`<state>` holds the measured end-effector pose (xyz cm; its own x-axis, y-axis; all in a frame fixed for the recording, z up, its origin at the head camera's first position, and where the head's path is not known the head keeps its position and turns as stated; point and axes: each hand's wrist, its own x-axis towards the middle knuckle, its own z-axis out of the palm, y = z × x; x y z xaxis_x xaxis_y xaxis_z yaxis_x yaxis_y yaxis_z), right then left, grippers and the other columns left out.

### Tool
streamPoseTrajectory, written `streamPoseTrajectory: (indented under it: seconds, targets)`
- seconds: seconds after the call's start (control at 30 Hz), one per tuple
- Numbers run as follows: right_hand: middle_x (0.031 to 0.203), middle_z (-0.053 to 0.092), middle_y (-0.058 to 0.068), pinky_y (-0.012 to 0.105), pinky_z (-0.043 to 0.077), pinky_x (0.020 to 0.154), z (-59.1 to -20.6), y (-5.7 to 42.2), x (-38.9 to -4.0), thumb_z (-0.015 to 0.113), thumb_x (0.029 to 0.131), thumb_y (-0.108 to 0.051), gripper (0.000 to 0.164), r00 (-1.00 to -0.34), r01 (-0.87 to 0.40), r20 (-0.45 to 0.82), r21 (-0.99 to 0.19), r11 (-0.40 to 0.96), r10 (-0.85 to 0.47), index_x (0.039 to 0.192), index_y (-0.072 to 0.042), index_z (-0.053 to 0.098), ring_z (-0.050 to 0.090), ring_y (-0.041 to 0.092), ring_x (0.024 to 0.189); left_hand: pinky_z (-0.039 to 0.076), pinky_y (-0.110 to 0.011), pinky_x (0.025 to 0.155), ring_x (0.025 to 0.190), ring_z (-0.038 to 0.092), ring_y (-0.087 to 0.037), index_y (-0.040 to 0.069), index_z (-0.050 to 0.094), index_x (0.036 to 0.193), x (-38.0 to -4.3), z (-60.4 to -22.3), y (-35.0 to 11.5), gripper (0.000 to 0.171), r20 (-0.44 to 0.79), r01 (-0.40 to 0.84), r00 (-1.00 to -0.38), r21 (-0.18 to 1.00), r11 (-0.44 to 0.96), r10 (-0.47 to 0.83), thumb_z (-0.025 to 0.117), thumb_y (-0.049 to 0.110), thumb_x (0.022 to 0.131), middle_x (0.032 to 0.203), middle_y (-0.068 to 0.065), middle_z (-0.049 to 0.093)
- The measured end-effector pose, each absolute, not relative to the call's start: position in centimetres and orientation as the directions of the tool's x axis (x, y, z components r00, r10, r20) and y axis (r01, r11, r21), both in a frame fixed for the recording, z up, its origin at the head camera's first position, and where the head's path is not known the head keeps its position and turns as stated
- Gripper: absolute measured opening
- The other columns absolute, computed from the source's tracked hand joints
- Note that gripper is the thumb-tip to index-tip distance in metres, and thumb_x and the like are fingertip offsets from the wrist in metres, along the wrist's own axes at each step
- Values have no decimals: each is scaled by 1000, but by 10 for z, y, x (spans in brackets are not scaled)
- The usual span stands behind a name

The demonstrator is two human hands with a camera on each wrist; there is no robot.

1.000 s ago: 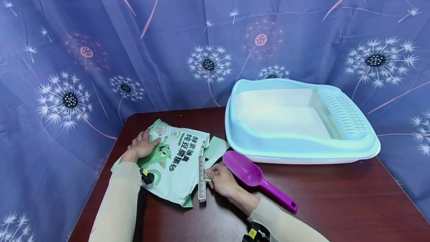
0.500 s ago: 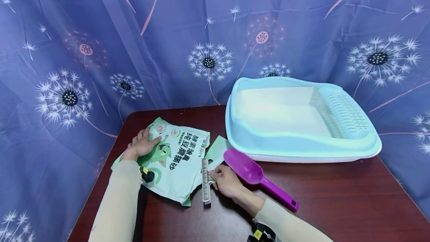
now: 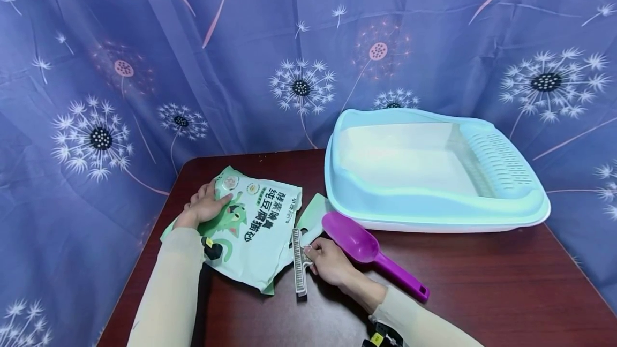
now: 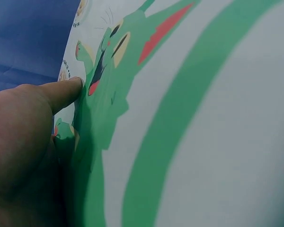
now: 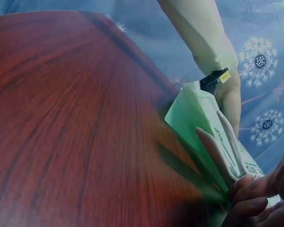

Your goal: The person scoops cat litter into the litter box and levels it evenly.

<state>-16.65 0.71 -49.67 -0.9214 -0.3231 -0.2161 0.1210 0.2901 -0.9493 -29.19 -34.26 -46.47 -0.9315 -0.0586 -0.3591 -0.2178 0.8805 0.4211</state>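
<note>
A white and green cat litter bag (image 3: 255,229) lies on the table, with a cartoon cat on its front. My left hand (image 3: 204,208) grips its left side; in the left wrist view the thumb (image 4: 64,92) presses the printed face, and the other fingers are hidden. In my right hand (image 3: 330,261) is a long, pale, toothed bag clip (image 3: 299,264), pinched by its handle. Seen from the right wrist, the clip's two arms (image 5: 215,151) stand spread apart near the bag (image 5: 191,106). Whether the clip touches the bag's right edge, I cannot tell.
A purple scoop (image 3: 356,240) lies right of my right hand, its handle toward the front right. Behind it stands a light blue litter box (image 3: 434,208). A pale green strip (image 3: 315,210) lies between bag and box. Patterned blue curtain (image 3: 241,68) hangs behind the table.
My right hand has drawn the clip slightly rightward and toward me, off the bag's right edge it overlapped before. The left hand and the bag stay in place.
</note>
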Motion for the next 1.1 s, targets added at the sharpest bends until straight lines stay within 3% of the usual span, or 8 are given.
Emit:
streamPoseTrajectory:
  seconds: [1.1]
  targets:
    - [58,51,0,19,31,43,-498,25,-151,47,101,-17,22,-888,181,-259,-957,228,-380,95,3,55,40,7,47,3,-74,107,142,-1,-53,11,-9,155,-292,-463,-343,90,-360,-221,-931,420,880,-62,38,60,96,159,-26,-5]
